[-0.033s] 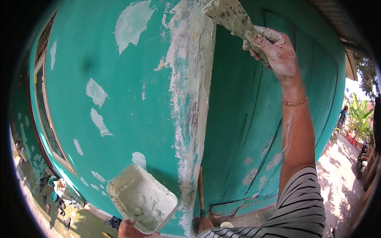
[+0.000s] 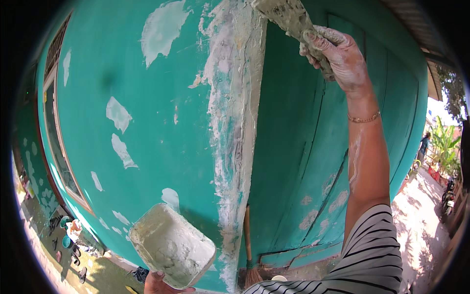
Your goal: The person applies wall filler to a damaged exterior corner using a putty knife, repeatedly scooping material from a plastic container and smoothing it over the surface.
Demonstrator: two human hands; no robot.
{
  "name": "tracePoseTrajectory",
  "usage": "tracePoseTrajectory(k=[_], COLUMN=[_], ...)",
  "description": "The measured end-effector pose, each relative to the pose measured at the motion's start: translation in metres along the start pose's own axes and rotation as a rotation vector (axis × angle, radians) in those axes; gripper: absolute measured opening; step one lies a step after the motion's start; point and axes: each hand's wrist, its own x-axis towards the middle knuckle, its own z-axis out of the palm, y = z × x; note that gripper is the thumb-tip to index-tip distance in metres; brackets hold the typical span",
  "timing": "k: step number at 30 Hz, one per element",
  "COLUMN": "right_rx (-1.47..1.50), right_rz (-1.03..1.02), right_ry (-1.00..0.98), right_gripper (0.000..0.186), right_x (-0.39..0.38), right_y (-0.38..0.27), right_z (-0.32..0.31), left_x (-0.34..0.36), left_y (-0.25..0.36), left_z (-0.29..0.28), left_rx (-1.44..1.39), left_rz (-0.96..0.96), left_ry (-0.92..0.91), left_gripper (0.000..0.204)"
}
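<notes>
My right hand [image 2: 341, 60], smeared with pale filler, is raised at the upper right and closed round the handle of a putty knife [image 2: 286, 18]. Wet grey-white filler coats the knife's blade, which is beside the top of the wall corner [image 2: 236, 122]. Rough whitish filler runs down that corner in a long strip. Low in the view, my left hand [image 2: 157, 283] grips the bottom edge of a rectangular plastic tub [image 2: 142, 234], tilted so its inside shows. Soft filler [image 2: 178, 250] lies in the tub. Most of the left hand's fingers are hidden beneath it.
The green wall [image 2: 161, 117] left of the corner carries several pale patches. A broom [image 2: 248, 235] leans at the corner's foot. Far left are a window [image 2: 56, 132] and sandals [image 2: 82, 275] on the ground. A path [image 2: 423, 220] with plants and a distant person lies right.
The tub in my left hand has shifted slightly left and down. My right hand and the putty knife have barely moved.
</notes>
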Motion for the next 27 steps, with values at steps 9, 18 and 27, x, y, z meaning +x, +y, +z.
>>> tracePoseTrajectory(k=[9, 18, 27], right_rx=[0.089, -0.037, -0.214], right_rz=[0.247, 0.344, 0.345], right_ry=[-0.192, -0.256, -0.101], right_gripper=[0.027, 0.029, 0.03], right_x=[0.07, 0.063, 0.037], right_y=[0.072, 0.054, 0.021], right_z=[-0.023, -0.034, -0.031], left_x=[-0.013, -0.02, -0.025], left_y=[-0.01, -0.004, 0.006], left_z=[-0.001, -0.012, -0.035], left_rx=[0.069, 0.053, 0.045], left_rz=[0.104, 0.177, 0.18], left_ry=[0.233, 0.314, 0.188], left_gripper=[0.064, 0.066, 0.067])
